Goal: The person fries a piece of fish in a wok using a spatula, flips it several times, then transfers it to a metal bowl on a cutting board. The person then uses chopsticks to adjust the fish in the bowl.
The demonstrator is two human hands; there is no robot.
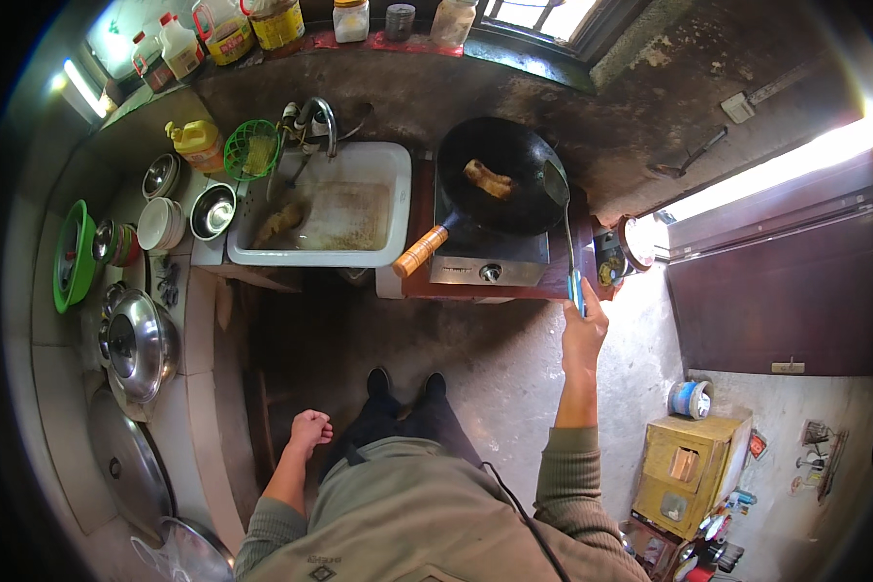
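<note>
My right hand [586, 331] grips the blue handle of a long metal wok spatula [569, 233]. The spatula's head leans against the right inner wall of a black wok [502, 214]. Inside the wok lies a browned piece of meat [489, 180], apart from the spatula. The wok sits on a gas stove [489, 271] with one knob, its turned wooden handle [420, 252] pointing toward me and to the left. My left hand [311, 429] hangs beside my body with curled fingers and nothing visible in it. Whether a flame burns under the wok is hidden.
Left of the stove is a white sink [399, 196] with a curved faucet [329, 124]. Bowls [161, 222], a green basin [73, 254] and a lidded steel pot [142, 345] line the left counter. Jars and bottles [182, 51] stand on the sill. A yellow cabinet [687, 465] is at right.
</note>
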